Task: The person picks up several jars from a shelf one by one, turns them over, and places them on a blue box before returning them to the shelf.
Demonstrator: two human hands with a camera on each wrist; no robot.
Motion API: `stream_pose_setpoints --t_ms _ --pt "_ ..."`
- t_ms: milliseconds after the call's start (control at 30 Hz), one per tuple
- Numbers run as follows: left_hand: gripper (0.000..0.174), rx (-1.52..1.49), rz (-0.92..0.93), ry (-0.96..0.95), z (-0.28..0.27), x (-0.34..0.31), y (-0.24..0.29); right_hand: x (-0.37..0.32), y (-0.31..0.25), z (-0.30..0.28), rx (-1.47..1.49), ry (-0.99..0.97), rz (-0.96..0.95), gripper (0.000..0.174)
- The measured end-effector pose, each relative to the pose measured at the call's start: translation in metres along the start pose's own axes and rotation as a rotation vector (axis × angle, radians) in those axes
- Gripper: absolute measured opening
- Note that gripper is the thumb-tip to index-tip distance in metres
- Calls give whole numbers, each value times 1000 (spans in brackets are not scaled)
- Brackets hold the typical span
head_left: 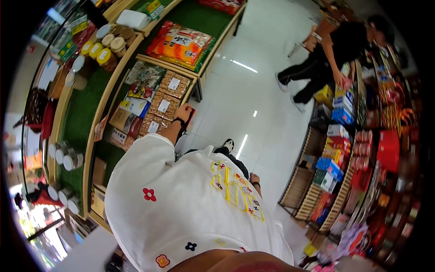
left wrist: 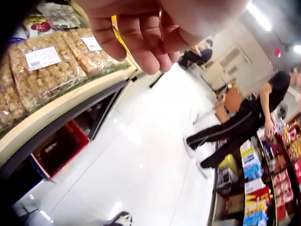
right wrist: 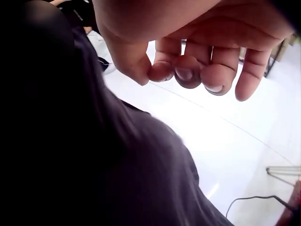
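My left hand (head_left: 183, 112) is beside the wooden shelf edge, close to clear packs of brown nut-like snacks (head_left: 164, 106) with white labels. Its fingers hang loosely curled with nothing between them, as the left wrist view shows; there the snack packs (left wrist: 44, 66) lie to the left of the fingers (left wrist: 134, 40). Down at my side, by dark trousers (right wrist: 141, 150), is my right hand (head_left: 254, 178). In the right wrist view its fingers (right wrist: 218, 77) are loosely bent and hold nothing.
Orange-red snack bags (head_left: 181, 44) lie on the green-lined shelf ahead. A red-rimmed box (left wrist: 61, 148) stands below the shelf edge. Across the white tiled floor (head_left: 235, 99), a person in black (head_left: 335, 50) stands at racks of boxed goods (head_left: 330, 172). Jars (head_left: 72, 161) line the left shelf.
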State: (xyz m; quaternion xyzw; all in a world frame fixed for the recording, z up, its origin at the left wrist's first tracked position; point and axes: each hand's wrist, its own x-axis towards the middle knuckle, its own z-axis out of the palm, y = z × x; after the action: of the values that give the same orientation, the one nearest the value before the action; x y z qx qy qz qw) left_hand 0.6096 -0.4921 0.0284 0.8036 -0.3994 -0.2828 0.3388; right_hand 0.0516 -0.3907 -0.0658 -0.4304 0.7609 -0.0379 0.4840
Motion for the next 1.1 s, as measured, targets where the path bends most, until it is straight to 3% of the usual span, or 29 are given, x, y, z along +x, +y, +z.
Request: stream_pose_setpoints --t_ms 67,100,200,300,400,467,567,633,700,733,800,867,967,1100 --pt "17 -63 -18 84 -7 5 17 66 -18 -21 -21 26 -51 41" --pt "18 -117 -15 136 -10 3 28 80 -42 -31 72 36 -56 31" --pt "15 -267 53 312 -4 11 32 121 -106 -59 26 -62 -60 35" --pt "15 -220 128 410 -58 -14 92 142 -157 -74 -92 -149 -119 30" --pt "13 -297 163 607 -101 0 69 159 -194 -73 -188 -195 -81 28" --pt "12 -364 164 798 -148 -4 87 180 -210 -60 -114 -254 -64 27" --pt "13 -432 204 1077 -218 10 69 182 -244 -36 -198 -285 -110 29" --pt "13 -304 264 1155 -273 6 62 171 -272 -15 -345 -316 -172 30" --pt "14 -337 133 1216 -315 -1 55 153 -296 -3 -480 -332 -220 31" --pt "19 -336 117 1178 -337 -8 53 150 -311 6 -592 -389 -281 31" --pt "19 -271 67 1287 -371 -12 30 148 -342 27 -812 -512 -401 30" --pt "18 -301 103 1359 -392 -15 10 155 -374 48 -821 -558 -407 30" --pt "15 -222 65 1404 -393 -17 -7 167 -411 79 -327 -495 -215 26" --pt "15 -191 -48 1424 -375 -41 -13 184 -446 107 -444 -543 -216 27"
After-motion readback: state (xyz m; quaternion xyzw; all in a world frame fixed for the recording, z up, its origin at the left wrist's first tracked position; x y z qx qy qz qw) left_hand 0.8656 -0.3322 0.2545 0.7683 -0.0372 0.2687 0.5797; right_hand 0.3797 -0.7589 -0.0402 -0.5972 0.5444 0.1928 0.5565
